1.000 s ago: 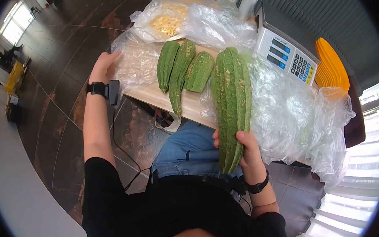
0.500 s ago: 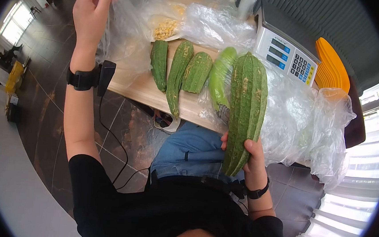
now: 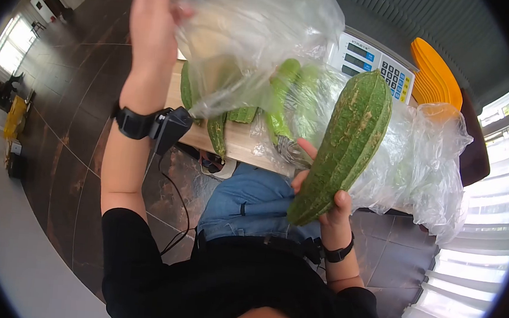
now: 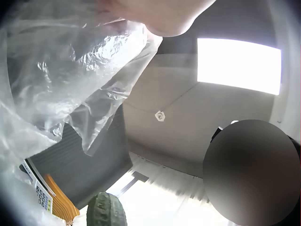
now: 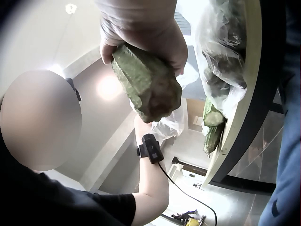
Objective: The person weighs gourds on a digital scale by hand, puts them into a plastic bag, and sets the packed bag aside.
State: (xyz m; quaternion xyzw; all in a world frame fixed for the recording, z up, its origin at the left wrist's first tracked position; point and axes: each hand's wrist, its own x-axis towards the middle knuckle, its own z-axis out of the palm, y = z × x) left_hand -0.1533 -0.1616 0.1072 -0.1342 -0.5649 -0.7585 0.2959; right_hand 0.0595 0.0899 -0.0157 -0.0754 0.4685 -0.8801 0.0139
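High over the left of the table, my left hand [image 3: 155, 28] grips a clear plastic bag [image 3: 264, 31]. The bag is spread wide and hangs over the vegetables; in the left wrist view the film [image 4: 61, 89] falls in folds below the hand. My right hand [image 3: 336, 212] holds a large ridge gourd [image 3: 351, 143] by its lower end, tilted with its top to the right. Its blunt end [image 5: 162, 96] faces the right wrist camera. More ridge gourds [image 3: 216, 135] lie on the table, partly covered by the bag. Paler green gourds [image 3: 281, 98] in plastic lie beside them.
A digital scale [image 3: 367, 59] stands at the back, partly behind the bag. Stacked orange trays [image 3: 434, 74] are to its right. Crumpled clear plastic [image 3: 410, 153] covers the right of the wooden table [image 3: 249, 149]. A cable [image 3: 174, 185] hangs from my left wrist.
My left hand has lifted the plastic bag off the table's left side and swung it rightward over the gourds. The held ridge gourd has shifted right and tilted.
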